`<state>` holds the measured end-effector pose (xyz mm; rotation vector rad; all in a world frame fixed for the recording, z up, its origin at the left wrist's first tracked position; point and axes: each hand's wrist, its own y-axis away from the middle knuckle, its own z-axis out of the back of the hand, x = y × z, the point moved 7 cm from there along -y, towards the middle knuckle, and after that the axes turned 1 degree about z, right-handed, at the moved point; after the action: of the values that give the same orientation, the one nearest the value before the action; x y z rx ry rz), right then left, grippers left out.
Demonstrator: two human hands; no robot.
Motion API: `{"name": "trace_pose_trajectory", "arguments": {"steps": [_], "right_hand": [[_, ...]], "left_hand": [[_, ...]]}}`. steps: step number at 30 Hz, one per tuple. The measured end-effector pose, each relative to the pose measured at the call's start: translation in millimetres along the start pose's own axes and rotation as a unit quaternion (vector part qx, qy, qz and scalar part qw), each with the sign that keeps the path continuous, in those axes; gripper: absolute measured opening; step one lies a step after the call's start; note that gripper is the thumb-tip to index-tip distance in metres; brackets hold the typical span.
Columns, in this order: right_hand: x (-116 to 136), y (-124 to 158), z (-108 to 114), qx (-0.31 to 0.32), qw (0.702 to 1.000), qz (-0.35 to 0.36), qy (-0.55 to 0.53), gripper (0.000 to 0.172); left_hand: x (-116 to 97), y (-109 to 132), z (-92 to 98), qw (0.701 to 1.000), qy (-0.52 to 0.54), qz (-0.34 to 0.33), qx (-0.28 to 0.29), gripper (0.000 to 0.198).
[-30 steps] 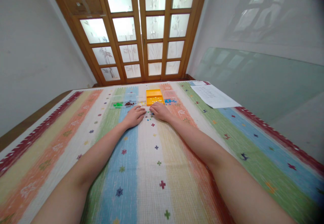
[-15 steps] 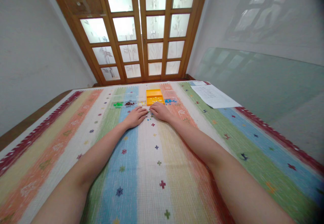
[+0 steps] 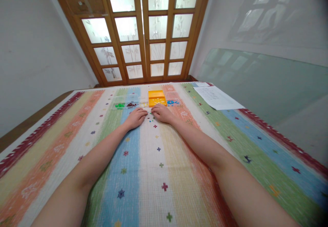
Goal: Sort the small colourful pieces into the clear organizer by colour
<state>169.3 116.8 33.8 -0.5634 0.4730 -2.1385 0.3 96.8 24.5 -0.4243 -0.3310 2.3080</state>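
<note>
My left hand (image 3: pixel 137 117) rests on the striped cloth with its fingers curled together; whether anything is between them is too small to tell. Close to its right, my right hand (image 3: pixel 161 113) lies with bent fingers just in front of the yellow box (image 3: pixel 157 94), and its fingertips are too small to read. Small coloured pieces (image 3: pixel 150 121) are scattered on the cloth between and below the hands. The open yellow box holds pale pieces. Clear boxes beside it hold green pieces (image 3: pixel 119 106), dark red pieces (image 3: pixel 132 105) and blue pieces (image 3: pixel 173 102).
The striped tablecloth (image 3: pixel 151 186) covers the table. A printed paper sheet (image 3: pixel 217 98) lies at the back right. A glass sheet (image 3: pixel 256 80) leans against the right wall, and a wooden door with glass panes (image 3: pixel 143 42) stands behind the table.
My left hand has shifted slightly left, which widens the gap between the two hands. My right hand has barely moved.
</note>
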Motion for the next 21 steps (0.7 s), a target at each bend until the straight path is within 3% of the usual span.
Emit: {"name": "trace_pose_trajectory", "arguments": {"steps": [9,21], "right_hand": [[-11.7,0.4,3.2,-0.028,0.997,-0.059,0.034,0.020],[-12.4,1.1,3.5,-0.029,0.997,-0.064,0.028,0.021]], "left_hand": [[-25.3,-4.9,-6.0,0.997,-0.025,-0.064,0.043,0.043],[-17.3,-4.5,-9.3,0.997,-0.028,-0.044,0.053,0.046]]}}
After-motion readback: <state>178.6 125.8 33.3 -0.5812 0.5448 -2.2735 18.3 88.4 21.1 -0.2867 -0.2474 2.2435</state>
